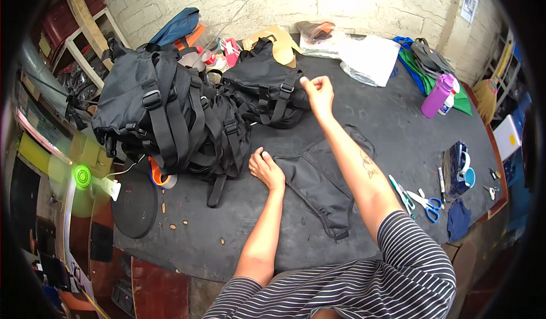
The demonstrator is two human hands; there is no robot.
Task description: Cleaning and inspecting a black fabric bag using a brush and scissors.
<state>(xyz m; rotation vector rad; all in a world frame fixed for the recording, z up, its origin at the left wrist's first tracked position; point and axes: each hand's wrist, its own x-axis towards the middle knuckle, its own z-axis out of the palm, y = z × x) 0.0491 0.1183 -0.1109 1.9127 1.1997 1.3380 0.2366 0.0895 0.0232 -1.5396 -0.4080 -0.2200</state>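
A flat black fabric panel (318, 185) with narrow strap-like ends lies on the dark table in front of me. My left hand (267, 171) rests at the panel's left end, palm down, fingers apart and slightly bent. Farther off, my right hand (317, 95) is raised at the right edge of a black bag (264, 88) with straps and buckles. Its fingers are curled together, and what they pinch, if anything, is too small to tell. A large pile of black bags (170, 108) with webbing straps stands left of my hands.
On the right lie scissors (429, 205), a marker (441, 183) and a dark blue holder with tape rolls (456, 171). A purple bottle (438, 96) stands farther back. Plastic-wrapped white sheets (369, 60) lie by the wall. A small green fan (82, 175) spins at left, near an orange tape roll (162, 177).
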